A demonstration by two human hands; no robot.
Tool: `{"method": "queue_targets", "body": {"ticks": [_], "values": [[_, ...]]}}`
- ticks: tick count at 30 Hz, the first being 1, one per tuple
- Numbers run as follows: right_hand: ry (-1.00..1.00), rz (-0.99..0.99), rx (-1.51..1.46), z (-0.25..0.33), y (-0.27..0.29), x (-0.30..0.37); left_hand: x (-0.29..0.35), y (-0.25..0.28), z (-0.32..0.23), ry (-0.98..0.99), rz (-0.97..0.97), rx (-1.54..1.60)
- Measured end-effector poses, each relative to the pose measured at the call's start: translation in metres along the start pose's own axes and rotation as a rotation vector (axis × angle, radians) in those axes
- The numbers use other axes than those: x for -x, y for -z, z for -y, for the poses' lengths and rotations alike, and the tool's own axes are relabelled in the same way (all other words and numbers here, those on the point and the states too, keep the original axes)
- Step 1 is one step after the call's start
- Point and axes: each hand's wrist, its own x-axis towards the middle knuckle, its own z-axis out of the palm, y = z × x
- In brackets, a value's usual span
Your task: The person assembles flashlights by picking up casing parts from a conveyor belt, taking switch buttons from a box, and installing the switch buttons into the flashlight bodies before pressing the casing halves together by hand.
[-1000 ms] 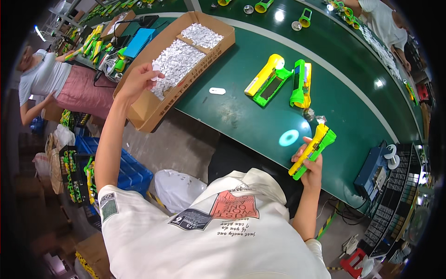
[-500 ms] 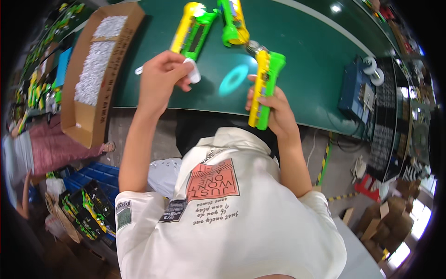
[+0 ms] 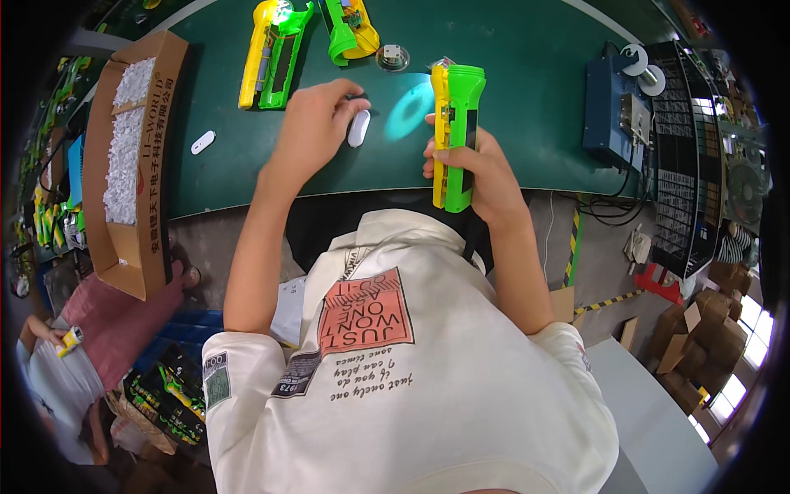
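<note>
My right hand (image 3: pixel 481 169) grips an upright flashlight (image 3: pixel 461 136) with a green half and a yellow half side by side. Light from its head end throws a cyan ring onto the green table (image 3: pixel 510 74). A small white oval part (image 3: pixel 358 128) lies on the table just under my left hand's fingertips. My left hand (image 3: pixel 317 119) has its thumb and forefinger slightly apart, the other fingers hidden beneath. Another white oval part (image 3: pixel 202 142) rests farther left. Beyond my left hand are an opened yellow-and-green flashlight (image 3: pixel 271 62), a second one (image 3: pixel 350 33) and a round clear lens piece (image 3: pixel 392 58).
A long cardboard box (image 3: pixel 156 165) of small white parts stands at the table's left edge. At the right sit a blue machine (image 3: pixel 605 111) with white spools (image 3: pixel 650 78) and cables. A co-worker (image 3: pixel 62 362) at lower left holds something yellow and white. A black rack (image 3: pixel 671 165) stands far right.
My left hand has set the white oval part down on the table and loosened its fingers. The whole view has shifted; the right hand still grips the flashlight.
</note>
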Motion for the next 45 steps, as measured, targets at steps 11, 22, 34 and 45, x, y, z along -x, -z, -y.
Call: {"method": "queue_targets", "body": {"ticks": [11,22,34,45], "values": [[0.018,0.003,-0.025,-0.005,0.004,0.004,0.001,-0.005,-0.030,0.085,0.211,-0.356],[0.000,-0.031,-0.080,-0.009,0.013,0.020,0.011,-0.013,-0.066,0.261,0.164,0.370],[0.084,-0.092,0.033,-0.011,0.013,0.022,0.026,-0.048,-0.084,0.274,0.032,0.886],[0.110,-0.113,0.063,-0.014,0.008,0.017,0.021,-0.050,-0.092,0.265,-0.016,0.748]]}}
